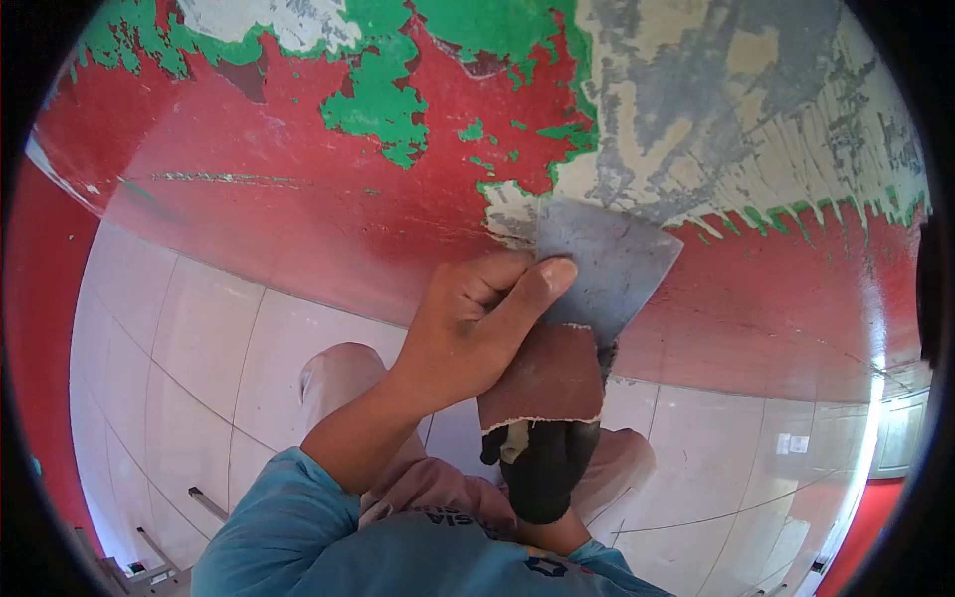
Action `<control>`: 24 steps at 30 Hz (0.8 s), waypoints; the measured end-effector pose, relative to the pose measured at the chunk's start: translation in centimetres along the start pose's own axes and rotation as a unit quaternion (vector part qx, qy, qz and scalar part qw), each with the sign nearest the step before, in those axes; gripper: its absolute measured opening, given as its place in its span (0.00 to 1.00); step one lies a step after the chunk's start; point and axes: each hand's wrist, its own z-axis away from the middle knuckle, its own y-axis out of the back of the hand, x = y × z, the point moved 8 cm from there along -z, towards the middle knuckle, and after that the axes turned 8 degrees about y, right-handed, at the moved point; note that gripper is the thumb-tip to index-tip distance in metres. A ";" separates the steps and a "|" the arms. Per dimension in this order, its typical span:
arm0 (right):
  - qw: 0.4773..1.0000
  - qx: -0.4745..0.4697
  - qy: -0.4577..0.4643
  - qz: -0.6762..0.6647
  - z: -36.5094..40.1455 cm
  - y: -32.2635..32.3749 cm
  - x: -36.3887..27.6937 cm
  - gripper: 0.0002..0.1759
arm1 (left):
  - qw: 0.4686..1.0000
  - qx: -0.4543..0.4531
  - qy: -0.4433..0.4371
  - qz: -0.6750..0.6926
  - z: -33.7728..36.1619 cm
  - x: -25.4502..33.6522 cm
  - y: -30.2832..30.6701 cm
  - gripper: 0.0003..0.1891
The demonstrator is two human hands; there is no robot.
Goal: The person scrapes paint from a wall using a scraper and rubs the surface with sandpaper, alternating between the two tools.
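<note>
A grey scraper blade (pixel 609 261) lies against the wall where red paint meets bare patches. My left hand (pixel 468 328), bare, pinches the blade's left edge between thumb and fingers. Just below the blade, my right hand (pixel 547 473) wears a black glove and holds a brown sheet like sandpaper (pixel 547 376) with a frayed edge. The scraper's dark lower end runs down behind this sheet, which hides most of it and the gloved fingertips.
The wall (pixel 298 229) has red paint, peeling green patches and a scraped grey and cream area at the upper right. White floor tiles (pixel 199 348) lie below. My knees are bent beneath my hands. Metal legs stand at the lower left.
</note>
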 end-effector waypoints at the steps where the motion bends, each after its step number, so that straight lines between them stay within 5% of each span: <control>1: 1.000 0.000 -0.014 -0.009 0.0 0.0 0.2 0.28 | 1.000 0.002 0.005 -0.001 0.0 -0.3 0.0 0.19; 24: 0.955 0.015 -0.179 -0.235 -0.3 -1.9 0.3 0.28 | 1.000 0.014 0.009 -0.007 -0.3 0.2 0.3 0.19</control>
